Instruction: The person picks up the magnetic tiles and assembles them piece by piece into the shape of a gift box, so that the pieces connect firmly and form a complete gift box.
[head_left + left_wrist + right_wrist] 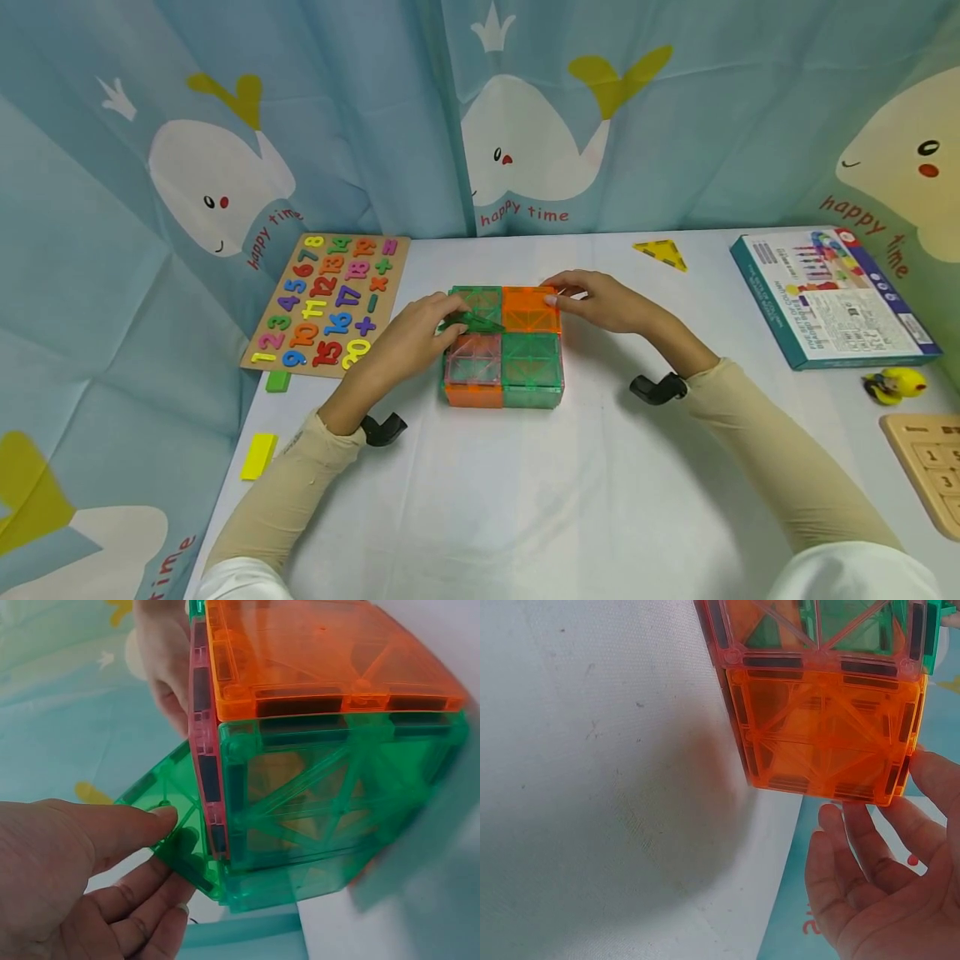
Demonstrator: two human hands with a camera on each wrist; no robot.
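Observation:
A low block of see-through magnetic tiles (532, 358) sits mid-table, its top green, orange and pink. My left hand (415, 340) pinches a loose green magnetic tile (174, 784) between thumb and fingers. That tile is tilted over the block's left side, its lower corner at the block's edge in the left wrist view. My right hand (596, 300) holds the far right corner of the block, thumb on the orange top tile (531, 309) and fingertips round the back edge. In the right wrist view an orange side tile (821, 735) faces the camera.
A wooden number board (337, 304) lies at the back left, with green (277, 382) and yellow (258, 456) pieces in front. A yellow triangle tile (663, 253) lies behind. At right are a boxed set (832, 300), a yellow duck toy (896, 385) and a wooden number tray (911, 454).

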